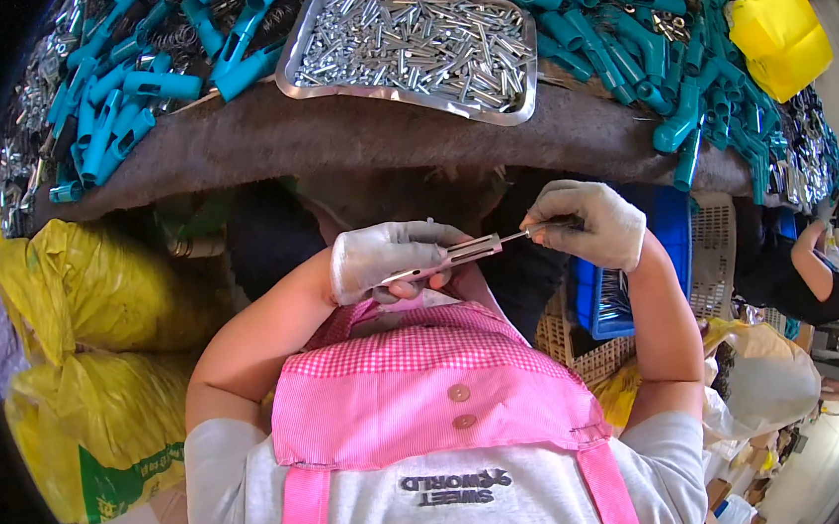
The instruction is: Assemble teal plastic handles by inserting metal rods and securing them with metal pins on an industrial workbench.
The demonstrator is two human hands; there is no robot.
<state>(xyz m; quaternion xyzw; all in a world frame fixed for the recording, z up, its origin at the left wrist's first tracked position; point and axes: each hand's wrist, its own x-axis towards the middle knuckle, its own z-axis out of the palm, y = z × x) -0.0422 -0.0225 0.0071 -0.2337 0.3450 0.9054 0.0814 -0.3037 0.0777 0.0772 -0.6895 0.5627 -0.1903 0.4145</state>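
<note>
Slotted, narrow silvery metal piece (473, 250) sits in the white-gloved left hand (384, 258), which is curled closed around it before the pink checked apron (435, 385). At its right end is a thin silvery metal rod (514, 238), pinched by the white-gloved right hand (591, 225). Past that wrist shows a blue plastic bin (673, 225); beyond both hands, a rectangular metal tray (300, 90) of silvery pins (421, 47) sits between teal tubular parts (162, 84).

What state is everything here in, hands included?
Left hand: gloved, gripping the slotted metal piece
Right hand: gloved, pinching the thin rod
Slotted metal piece: held aslant
Thin rod: held, tip at the piece's end
Metal tray: full of silvery pins
Teal tubes: piled loosely
Yellow sacks: bulging
Blue bin: partly hidden, holding silvery pieces
</note>
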